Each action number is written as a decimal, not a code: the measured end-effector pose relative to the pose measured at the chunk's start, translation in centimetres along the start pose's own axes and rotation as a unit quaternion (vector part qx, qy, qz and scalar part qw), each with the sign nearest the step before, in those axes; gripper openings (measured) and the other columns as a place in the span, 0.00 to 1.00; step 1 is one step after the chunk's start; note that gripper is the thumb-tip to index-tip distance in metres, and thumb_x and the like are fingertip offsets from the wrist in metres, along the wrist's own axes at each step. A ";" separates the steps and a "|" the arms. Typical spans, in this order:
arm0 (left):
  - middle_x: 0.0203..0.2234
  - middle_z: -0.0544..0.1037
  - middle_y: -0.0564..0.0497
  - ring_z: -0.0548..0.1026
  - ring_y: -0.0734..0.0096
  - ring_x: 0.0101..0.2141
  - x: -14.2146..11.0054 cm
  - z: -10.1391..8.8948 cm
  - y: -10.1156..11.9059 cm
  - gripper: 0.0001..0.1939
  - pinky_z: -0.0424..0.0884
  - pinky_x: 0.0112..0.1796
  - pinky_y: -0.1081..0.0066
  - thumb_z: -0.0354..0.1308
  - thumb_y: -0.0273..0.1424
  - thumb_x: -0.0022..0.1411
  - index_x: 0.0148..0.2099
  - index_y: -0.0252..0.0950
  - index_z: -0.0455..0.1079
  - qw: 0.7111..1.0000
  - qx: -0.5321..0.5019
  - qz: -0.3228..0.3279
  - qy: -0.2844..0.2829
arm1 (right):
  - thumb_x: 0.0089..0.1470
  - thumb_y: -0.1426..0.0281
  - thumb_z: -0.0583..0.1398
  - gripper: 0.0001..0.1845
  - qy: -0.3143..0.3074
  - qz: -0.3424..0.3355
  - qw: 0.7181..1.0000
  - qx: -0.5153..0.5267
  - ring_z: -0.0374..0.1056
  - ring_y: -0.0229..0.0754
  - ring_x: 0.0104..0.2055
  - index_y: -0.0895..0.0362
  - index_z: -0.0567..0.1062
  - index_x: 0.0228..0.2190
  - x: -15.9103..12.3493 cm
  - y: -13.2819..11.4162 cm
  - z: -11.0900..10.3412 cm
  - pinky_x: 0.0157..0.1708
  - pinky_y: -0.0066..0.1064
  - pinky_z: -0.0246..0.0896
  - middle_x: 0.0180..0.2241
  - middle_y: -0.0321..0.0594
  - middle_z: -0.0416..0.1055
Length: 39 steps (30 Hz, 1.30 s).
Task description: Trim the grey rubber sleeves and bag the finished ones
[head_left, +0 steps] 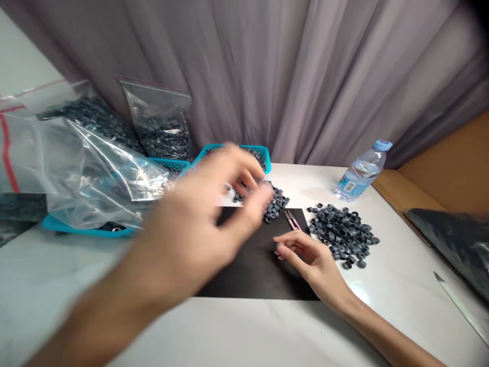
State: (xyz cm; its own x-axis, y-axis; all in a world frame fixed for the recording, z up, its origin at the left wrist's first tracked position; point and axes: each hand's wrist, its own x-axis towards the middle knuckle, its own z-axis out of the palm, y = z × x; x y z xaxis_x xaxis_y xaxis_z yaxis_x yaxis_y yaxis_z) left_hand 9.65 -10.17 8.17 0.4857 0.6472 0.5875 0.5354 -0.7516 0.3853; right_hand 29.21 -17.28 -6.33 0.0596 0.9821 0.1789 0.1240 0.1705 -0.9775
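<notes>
My right hand (313,257) is over the right part of a black mat (250,270), thumb and fingertips closed on a small grey plastic ring (277,246), mostly covered by the fingers. Raised and smeared by motion, my left hand (214,209) crosses the middle of the view. Its thumb and fingers stand apart, with no object visible between them. Behind it lies a pile of short dark grey tube-like rings (277,201), partly hidden. A larger pile of such rings (344,234) is to the right of the mat. Snips with pink handles (293,221) lie at the mat's far right.
Blue baskets (267,159) of rings stand at the back and left. A clear zip bag (99,168) lies over the left one; filled bags (160,127) stand behind. A water bottle (361,173), a cardboard box (451,168) and a pale knife-like tool (458,306) are at right.
</notes>
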 end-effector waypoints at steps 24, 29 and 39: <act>0.35 0.86 0.54 0.83 0.72 0.39 -8.3 8.2 -3.2 0.10 0.75 0.47 0.77 0.67 0.33 0.65 0.48 0.41 0.79 0.836 -0.455 -0.270 -0.144 | 0.67 0.58 0.57 0.20 0.111 -0.135 0.816 -0.551 0.62 0.56 0.49 0.54 0.72 0.55 1.0 1.9 -3.7 0.48 0.49 0.64 0.47 0.49 0.71; 0.35 0.86 0.54 0.83 0.72 0.40 -8.2 8.0 -3.0 0.11 0.75 0.47 0.76 0.67 0.34 0.64 0.49 0.42 0.79 0.822 -0.465 -0.288 -0.160 | 0.70 0.61 0.52 0.18 0.076 -0.118 0.808 -0.573 0.63 0.53 0.44 0.58 0.73 0.52 1.1 2.1 -3.8 0.44 0.46 0.63 0.42 0.49 0.73; 0.34 0.86 0.52 0.84 0.70 0.39 -8.0 8.4 -3.0 0.12 0.77 0.47 0.75 0.68 0.33 0.62 0.49 0.40 0.78 0.795 -0.496 -0.309 -0.165 | 0.70 0.66 0.46 0.13 0.117 -0.068 0.846 -0.515 0.69 0.48 0.38 0.55 0.69 0.43 0.6 0.9 -3.8 0.36 0.38 0.61 0.39 0.45 0.69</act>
State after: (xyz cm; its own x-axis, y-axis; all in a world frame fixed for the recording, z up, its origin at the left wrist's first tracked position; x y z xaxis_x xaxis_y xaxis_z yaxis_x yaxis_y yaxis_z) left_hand 9.95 -12.07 -3.67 0.5838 0.8072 -0.0871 0.0131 0.0978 0.9951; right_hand 33.12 -16.87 -6.70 0.1550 0.8956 0.4169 0.9363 0.0014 -0.3511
